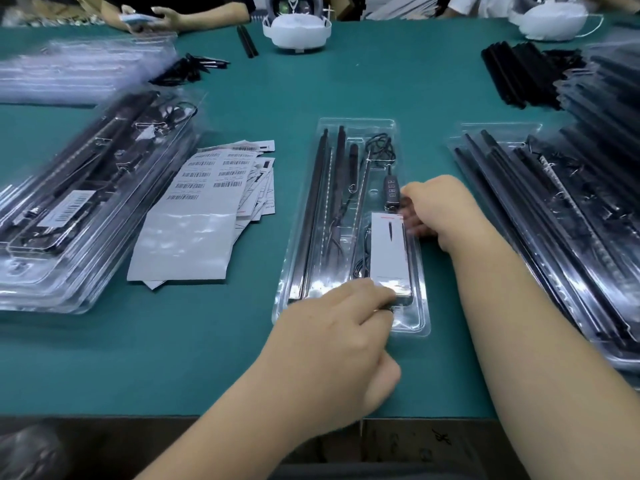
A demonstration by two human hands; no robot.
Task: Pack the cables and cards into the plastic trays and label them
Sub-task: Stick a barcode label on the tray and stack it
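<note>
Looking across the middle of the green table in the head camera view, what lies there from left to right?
Stack of packed trays → barcode label sheets → open tray being filled, both hands on its white card → pile of trays with black strips.

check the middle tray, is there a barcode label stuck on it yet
No, the middle tray shows only a white card with red and black print, while the barcode labels lie on their sheet to its left.

Teal table [398, 81] — trays [410, 320], label sheets [194, 244].

Right hand [437, 206] fingers [412, 223] blurred
</note>
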